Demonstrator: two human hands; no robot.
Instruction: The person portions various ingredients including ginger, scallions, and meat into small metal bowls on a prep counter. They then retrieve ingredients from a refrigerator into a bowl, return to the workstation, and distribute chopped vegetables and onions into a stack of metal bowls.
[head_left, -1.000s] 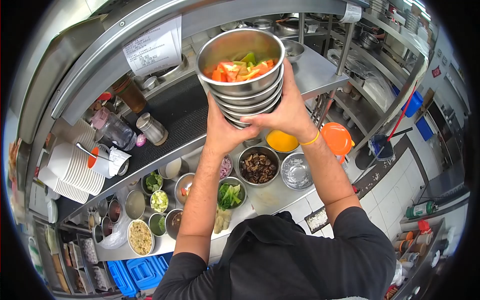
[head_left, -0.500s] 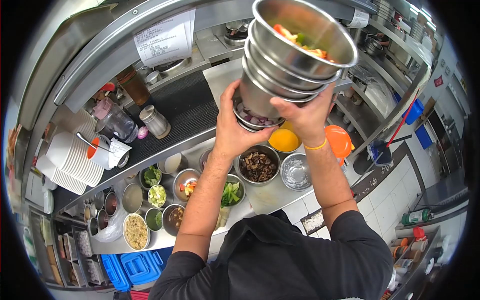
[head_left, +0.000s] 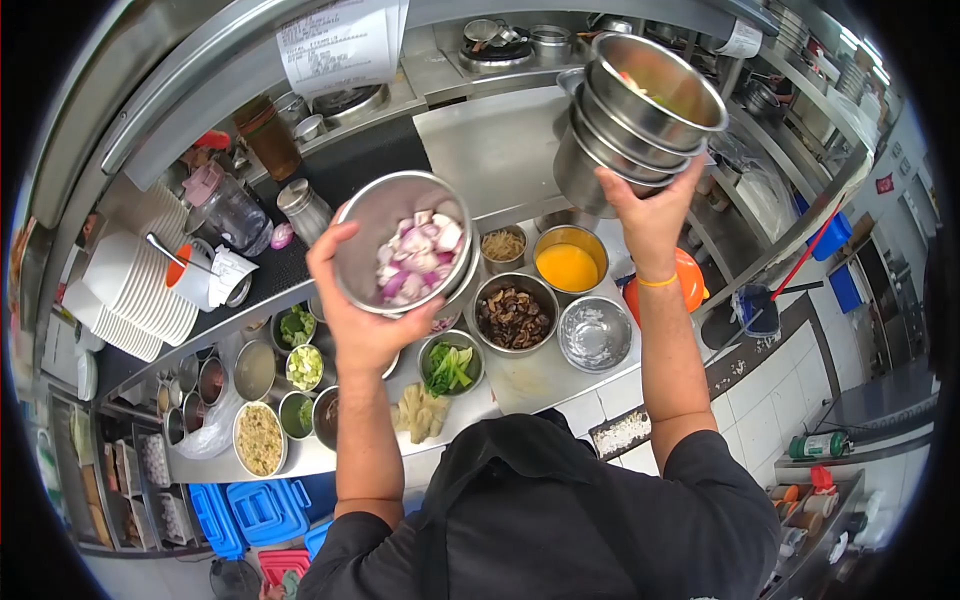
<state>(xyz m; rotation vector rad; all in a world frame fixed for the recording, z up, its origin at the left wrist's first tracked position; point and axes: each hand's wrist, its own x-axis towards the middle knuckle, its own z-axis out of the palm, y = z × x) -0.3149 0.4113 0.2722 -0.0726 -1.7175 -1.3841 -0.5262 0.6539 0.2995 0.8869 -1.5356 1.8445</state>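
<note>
My left hand [head_left: 352, 325] grips a steel bowl [head_left: 362, 240] of chopped red onion [head_left: 420, 255], tilted toward me above the counter; another metal rim shows beneath it. Off to the right, my right hand [head_left: 648, 215] clasps a leaning stack of steel containers [head_left: 592, 165], thumb and fingers around its lower part. Pieces of red and green food show in the top container. Below and between my hands are a bowl of dark chopped mushroom-like pieces [head_left: 515, 315], a container of yellow liquid [head_left: 567, 266] and a whitish-smeared bowl [head_left: 596, 335].
Cut greens [head_left: 450, 368] and a root that looks like ginger [head_left: 420, 412] are near the counter's front edge. Several tubs, one of minced food [head_left: 260, 440], stand at the left. Stacked white bowls [head_left: 125, 290] and a jug [head_left: 230, 210] occupy the shelf. Printed slips [head_left: 340, 45] hang above.
The onion bowl has come away from beneath the stack. My left hand has moved left and down with it, while my right hand has carried the stack to the right.
</note>
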